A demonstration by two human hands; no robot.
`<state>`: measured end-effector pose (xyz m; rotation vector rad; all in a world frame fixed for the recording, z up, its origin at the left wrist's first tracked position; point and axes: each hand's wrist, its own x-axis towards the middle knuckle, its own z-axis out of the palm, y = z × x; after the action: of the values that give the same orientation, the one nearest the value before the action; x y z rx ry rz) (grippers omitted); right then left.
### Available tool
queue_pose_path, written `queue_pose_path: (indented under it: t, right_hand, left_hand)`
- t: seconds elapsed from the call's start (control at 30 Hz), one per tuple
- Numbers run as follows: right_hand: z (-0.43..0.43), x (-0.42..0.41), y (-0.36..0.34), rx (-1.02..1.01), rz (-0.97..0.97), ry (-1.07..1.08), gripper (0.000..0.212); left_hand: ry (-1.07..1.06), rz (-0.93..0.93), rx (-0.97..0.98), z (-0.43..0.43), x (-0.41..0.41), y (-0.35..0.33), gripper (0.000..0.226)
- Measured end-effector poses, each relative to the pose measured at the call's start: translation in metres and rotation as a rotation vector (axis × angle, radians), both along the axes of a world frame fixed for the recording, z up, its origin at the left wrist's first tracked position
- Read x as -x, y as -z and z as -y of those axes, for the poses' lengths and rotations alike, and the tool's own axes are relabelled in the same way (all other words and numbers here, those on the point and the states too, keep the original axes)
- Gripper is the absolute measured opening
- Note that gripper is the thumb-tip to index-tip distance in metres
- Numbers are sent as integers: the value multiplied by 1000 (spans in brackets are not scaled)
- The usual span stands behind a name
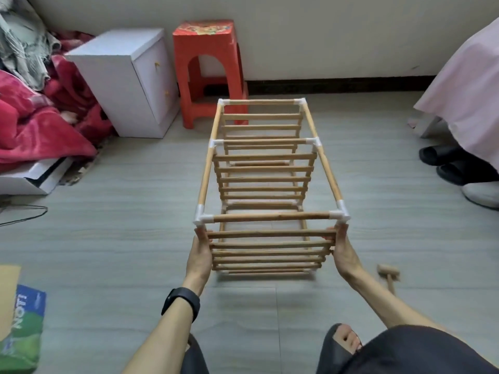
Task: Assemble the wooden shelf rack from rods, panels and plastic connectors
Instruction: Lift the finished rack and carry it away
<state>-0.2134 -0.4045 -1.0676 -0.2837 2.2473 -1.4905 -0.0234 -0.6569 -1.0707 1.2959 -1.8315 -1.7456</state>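
The wooden shelf rack (270, 168) lies on its side on the grey floor, stretching away from me, with rods joined by white plastic connectors (201, 215) and several slatted panels inside. My left hand (201, 253) grips the near left upright just below the corner connector. At the near right upright, my right hand (343, 251) grips beside the other white connector (340, 214). The near end of the rack looks slightly blurred.
A small wooden mallet (388, 273) lies on the floor right of my right arm. A red plastic stool (209, 68) and white cabinet (127, 79) stand behind the rack. Red bedding (35, 114) is at left, black slippers (448, 163) at right, a bag (21, 327) near left.
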Motion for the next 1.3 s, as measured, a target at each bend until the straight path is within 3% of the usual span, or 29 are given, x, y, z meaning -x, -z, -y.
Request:
queue_pose_path:
  t: [0.23,0.37,0.43,0.6,0.77,0.93,1.07,1.3]
  right_hand:
    - [-13,1,11,-40,31,-18,109]
    - [-38,18,12,-19,28,81,59]
    - [-44,36,10,26,33,188,48]
    - [1,101,-25,16,-5,170,53]
    - [80,168,-55,-151,-28,52,61]
    - [146,218,-54,-193,112,62,61]
    - [163,235,-32,-361,-62,123,52]
    - [152,219,-35,-414,-190,147,46]
  left_hand:
    - [91,161,108,6,-15,4,119]
    - [41,273,82,38,-36,-3,94]
    - [-13,287,51,63,-34,-12,77]
    - [98,271,146,114,35,-52,73]
    - [195,215,269,143,130,-78,72]
    - [173,294,254,167,200,-62,67]
    - [34,361,382,180,220,-42,55]
    - [10,222,462,172,206,-45,39]
